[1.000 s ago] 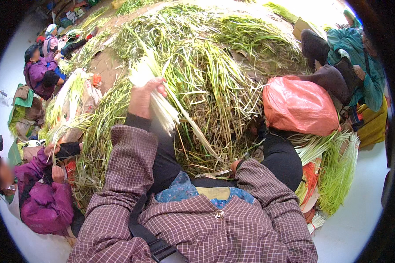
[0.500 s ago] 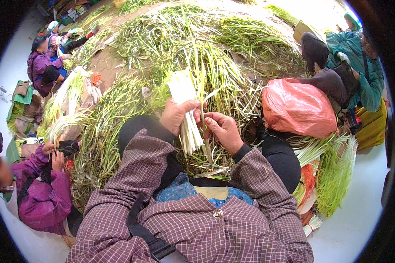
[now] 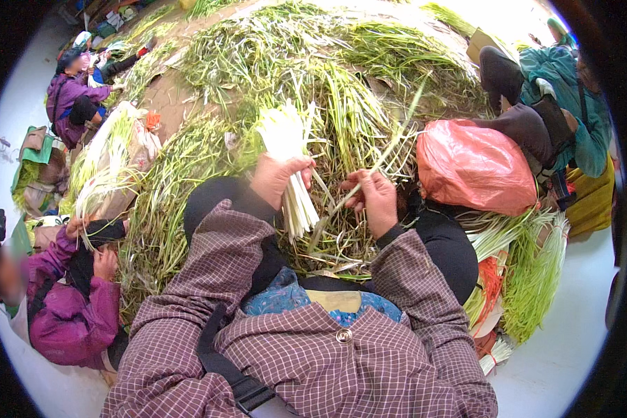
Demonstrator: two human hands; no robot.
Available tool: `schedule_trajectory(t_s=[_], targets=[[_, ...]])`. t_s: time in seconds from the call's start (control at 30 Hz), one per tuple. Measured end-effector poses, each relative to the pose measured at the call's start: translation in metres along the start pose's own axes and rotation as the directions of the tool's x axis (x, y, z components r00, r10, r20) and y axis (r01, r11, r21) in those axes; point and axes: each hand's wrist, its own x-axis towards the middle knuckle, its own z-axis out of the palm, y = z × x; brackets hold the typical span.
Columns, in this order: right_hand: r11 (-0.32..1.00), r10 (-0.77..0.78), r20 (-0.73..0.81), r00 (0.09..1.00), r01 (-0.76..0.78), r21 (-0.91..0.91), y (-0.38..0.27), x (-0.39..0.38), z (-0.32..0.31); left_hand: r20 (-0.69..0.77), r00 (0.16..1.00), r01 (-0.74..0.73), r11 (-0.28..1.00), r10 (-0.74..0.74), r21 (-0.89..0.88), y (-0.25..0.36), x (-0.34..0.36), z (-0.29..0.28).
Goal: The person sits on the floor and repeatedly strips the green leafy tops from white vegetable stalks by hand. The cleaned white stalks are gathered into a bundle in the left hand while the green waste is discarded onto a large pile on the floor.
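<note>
The left hand point(image 3: 280, 181) is gripping a bundle of white stalks point(image 3: 283, 131) over the near edge of the leaf heap point(image 3: 181, 191); the right hand point(image 3: 377, 200), just apart, is pinching a slanting pale-green strand point(image 3: 405, 126) partway along. Both checked sleeves point(image 3: 202, 261) are pointing forward and inward.

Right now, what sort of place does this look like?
Probably a vegetable-handling area: green stalks heaped on the ground, seated people in purple, a pale bundle in the left hand.

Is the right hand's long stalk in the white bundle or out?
Out: the right hand holds the stalk slantwise, clear of the left hand gripping the white bundle; the stalk's lower end is blurred.
</note>
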Motion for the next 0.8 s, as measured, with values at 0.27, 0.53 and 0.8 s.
schedule_trajectory(t_s=[0.27, 0.53, 0.8], targets=[[0.99, 0.093, 0.031, 0.995, -0.089, -0.105, 0.02, 0.006, -0.05, -0.03, 0.999, -0.025, 0.989, 0.029, 0.144, 0.005, 0.008, -0.016], [0.98, 0.134, 0.213, 0.968, -0.097, -0.176, 0.015, -0.01, -0.018, 0.046, 0.999, 0.005, 0.973, -0.016, 0.23, -0.007, 0.004, -0.006], [0.94, 0.132, 0.46, 0.878, 0.037, -0.339, 0.003, -0.022, 0.02, 0.114, 0.988, 0.076, 0.969, -0.105, 0.235, -0.037, -0.006, 0.005]])
